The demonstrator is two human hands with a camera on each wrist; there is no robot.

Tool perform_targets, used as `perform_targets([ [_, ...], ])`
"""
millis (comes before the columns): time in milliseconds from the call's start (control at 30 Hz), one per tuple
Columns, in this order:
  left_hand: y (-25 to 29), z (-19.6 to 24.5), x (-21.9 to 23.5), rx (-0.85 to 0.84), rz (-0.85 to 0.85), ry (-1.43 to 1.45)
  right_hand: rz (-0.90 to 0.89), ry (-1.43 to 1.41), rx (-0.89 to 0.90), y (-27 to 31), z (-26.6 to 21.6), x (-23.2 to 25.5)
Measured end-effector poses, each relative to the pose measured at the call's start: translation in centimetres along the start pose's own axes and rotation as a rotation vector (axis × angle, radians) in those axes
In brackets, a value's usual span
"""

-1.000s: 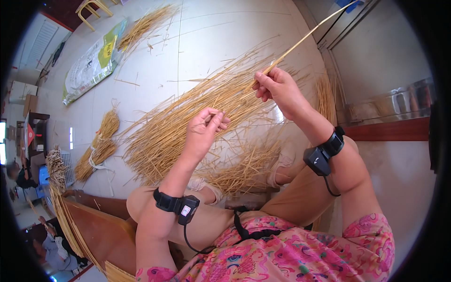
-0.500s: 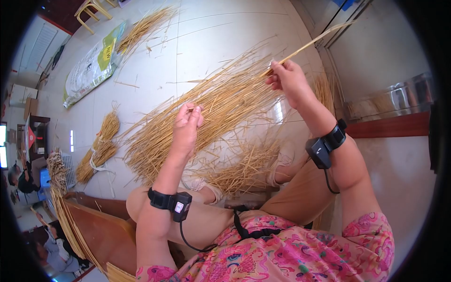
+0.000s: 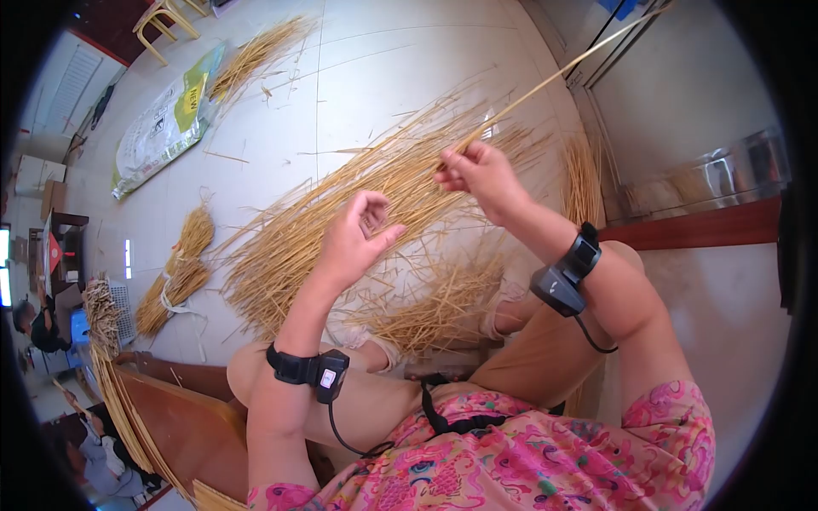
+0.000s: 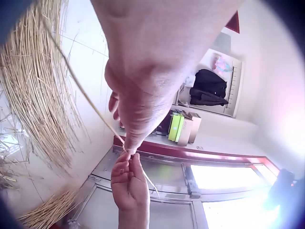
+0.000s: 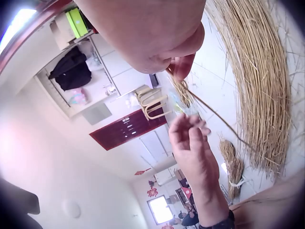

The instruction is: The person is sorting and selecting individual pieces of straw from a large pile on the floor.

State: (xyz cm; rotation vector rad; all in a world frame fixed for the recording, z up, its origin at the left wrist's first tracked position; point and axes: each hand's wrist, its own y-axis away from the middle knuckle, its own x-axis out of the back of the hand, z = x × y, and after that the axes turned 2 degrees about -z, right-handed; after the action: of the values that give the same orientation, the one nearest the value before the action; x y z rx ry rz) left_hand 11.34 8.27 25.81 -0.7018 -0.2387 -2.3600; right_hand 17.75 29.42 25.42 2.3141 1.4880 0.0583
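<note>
My right hand (image 3: 481,177) pinches a long straw stalk (image 3: 562,70) between thumb and fingers, and the stalk slants up to the far right. From this grip, the stalk's other stretch runs toward the floor in the right wrist view. My left hand (image 3: 354,243) is raised a little apart to the left, fingers loosely bent and thumb spread, with nothing seen between them. Both hands are over a wide heap of loose straw (image 3: 341,221) on the floor. Shorter broken straw (image 3: 443,302) lies nearer, between the feet.
A tied straw bundle (image 3: 179,268) lies on the left, with a printed sack (image 3: 166,128) beyond it. More straw (image 3: 260,55) is spread behind the sack. A wooden board (image 3: 183,417) stands at lower left, and a metal door (image 3: 690,119) borders the right.
The right hand swung outward to the right, then came back toward the middle with its stalk. The left hand moved left, and its thumb and fingers have parted.
</note>
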Motion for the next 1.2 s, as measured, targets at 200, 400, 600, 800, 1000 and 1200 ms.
perform_targets([
  [200,-0.2,-1.7,-1.3,0.083,0.035,0.251,-0.173,0.044,-0.035,1.2,1.0,-1.7],
  [400,0.5,-3.4,-0.4,0.221,-0.036,0.23,0.083,-0.138,0.114,0.1,-1.6,-0.1],
  [600,0.0,-3.4,-0.6,0.033,0.204,0.002,0.07,-0.212,0.162,0.3,-1.2,-0.1],
  [800,-0.4,-0.8,-0.9,-0.066,0.227,0.001,-0.051,-0.096,0.061,2.2,0.5,-2.5],
  [1000,-0.4,-0.5,-0.8,-0.132,0.274,0.026,-0.079,-0.069,0.007,2.5,0.2,-2.7],
  [1200,-0.3,-0.2,-1.0,-0.128,0.365,0.125,-0.034,-0.087,-0.002,1.6,0.4,-2.0],
])
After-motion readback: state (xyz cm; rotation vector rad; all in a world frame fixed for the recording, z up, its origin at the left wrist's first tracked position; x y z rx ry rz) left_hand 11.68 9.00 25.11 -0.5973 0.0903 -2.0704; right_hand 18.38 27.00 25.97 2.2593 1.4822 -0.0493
